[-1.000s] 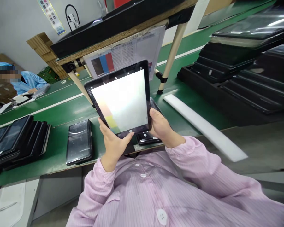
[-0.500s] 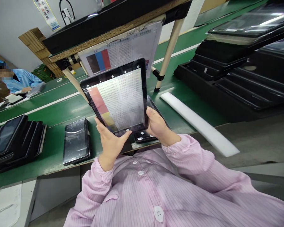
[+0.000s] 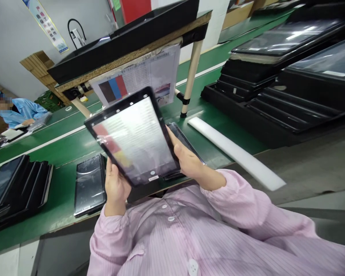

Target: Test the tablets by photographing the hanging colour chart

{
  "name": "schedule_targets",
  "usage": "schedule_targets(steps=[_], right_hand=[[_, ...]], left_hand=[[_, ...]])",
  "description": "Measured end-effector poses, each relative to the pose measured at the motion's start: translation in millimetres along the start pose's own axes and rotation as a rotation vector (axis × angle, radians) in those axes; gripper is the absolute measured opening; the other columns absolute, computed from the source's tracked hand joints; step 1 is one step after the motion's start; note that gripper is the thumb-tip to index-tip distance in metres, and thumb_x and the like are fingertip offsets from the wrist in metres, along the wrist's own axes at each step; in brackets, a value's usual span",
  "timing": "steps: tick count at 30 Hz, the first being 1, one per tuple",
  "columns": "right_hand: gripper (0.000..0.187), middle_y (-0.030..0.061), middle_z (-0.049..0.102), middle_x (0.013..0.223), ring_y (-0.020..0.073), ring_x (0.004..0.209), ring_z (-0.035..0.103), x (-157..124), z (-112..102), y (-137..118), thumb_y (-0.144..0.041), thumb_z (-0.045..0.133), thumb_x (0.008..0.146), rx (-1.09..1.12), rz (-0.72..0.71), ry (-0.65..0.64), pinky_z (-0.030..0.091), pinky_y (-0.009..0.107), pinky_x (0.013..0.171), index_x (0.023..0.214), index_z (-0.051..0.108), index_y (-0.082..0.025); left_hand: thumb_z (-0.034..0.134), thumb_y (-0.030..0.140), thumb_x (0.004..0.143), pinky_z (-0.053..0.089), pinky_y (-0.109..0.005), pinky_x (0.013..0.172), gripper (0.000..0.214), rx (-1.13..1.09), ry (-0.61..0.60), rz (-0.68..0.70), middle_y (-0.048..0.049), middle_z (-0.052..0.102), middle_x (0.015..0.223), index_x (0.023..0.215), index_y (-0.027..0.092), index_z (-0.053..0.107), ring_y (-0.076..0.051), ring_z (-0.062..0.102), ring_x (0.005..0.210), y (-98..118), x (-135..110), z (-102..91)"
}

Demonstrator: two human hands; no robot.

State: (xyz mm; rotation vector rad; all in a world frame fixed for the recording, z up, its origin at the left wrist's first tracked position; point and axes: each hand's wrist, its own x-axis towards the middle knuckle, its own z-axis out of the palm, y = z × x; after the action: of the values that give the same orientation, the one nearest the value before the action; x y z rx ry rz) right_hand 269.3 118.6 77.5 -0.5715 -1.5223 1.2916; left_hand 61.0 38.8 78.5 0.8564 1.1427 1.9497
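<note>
A black-framed tablet (image 3: 135,140) is held up between my two hands, its lit screen showing a pale page with red and yellow blocks at the left. My left hand (image 3: 116,186) grips its lower left edge, most fingers behind it. Along the lower right side, my right hand (image 3: 185,155) holds the edge, thumb near the front. A second tablet (image 3: 186,142) lies on the green bench partly hidden beneath the held one. To the left rests another dark tablet (image 3: 89,184) with a glossy screen.
Stacked black tablets (image 3: 11,188) stand at the far left. Black trays (image 3: 276,99) with more tablets fill the right. A white foam strip (image 3: 235,151) lies diagonally. Behind, a shelf (image 3: 126,50) carries a printed colour sheet (image 3: 158,73). A co-worker (image 3: 25,111) in blue sits far left.
The tablet has come lower and tilted, with glare now across its screen. My left thumb has moved off the screen's bottom to the left edge. The camera view has shifted slightly.
</note>
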Motion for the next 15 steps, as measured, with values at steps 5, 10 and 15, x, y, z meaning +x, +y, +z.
schedule_targets(steps=[5, 10, 15], right_hand=[[0.065, -0.0072, 0.018, 0.168, 0.0174, 0.156, 0.020, 11.5, -7.0, -43.6, -0.054, 0.030, 0.106, -0.285, -0.244, -0.229, 0.018, 0.036, 0.131, 0.164, 0.016, -0.030], [0.068, -0.0067, 0.014, 0.168, 0.0196, 0.155, 0.024, 33.4, -8.6, -61.3, -0.054, 0.030, 0.106, -0.464, -0.333, -0.200, 0.022, 0.036, 0.129, 0.165, 0.008, -0.029], [0.078, -0.0037, 0.020, 0.168, 0.0266, 0.152, 0.032, 37.0, -8.1, -42.2, -0.062, 0.037, 0.101, -0.467, -0.204, -0.185, 0.033, 0.041, 0.125, 0.165, 0.006, -0.030]], left_hand=[[0.071, 0.044, 0.089, 0.054, -0.033, 0.101, 0.035, -0.167, 0.006, -0.150, 0.0048, 0.069, 0.135, 0.123, 0.044, 0.068, -0.018, 0.061, 0.128, 2.0, -3.4, -0.9], [0.069, 0.046, 0.090, 0.052, -0.033, 0.104, 0.032, -0.150, -0.030, -0.164, 0.0029, 0.070, 0.133, 0.122, 0.043, 0.069, -0.018, 0.062, 0.126, -5.6, -10.8, -2.2], [0.081, 0.048, 0.079, 0.058, -0.029, 0.092, 0.048, -0.123, 0.024, -0.209, -0.0019, 0.072, 0.130, 0.125, 0.039, 0.070, -0.018, 0.069, 0.112, -6.8, -16.8, -12.1]])
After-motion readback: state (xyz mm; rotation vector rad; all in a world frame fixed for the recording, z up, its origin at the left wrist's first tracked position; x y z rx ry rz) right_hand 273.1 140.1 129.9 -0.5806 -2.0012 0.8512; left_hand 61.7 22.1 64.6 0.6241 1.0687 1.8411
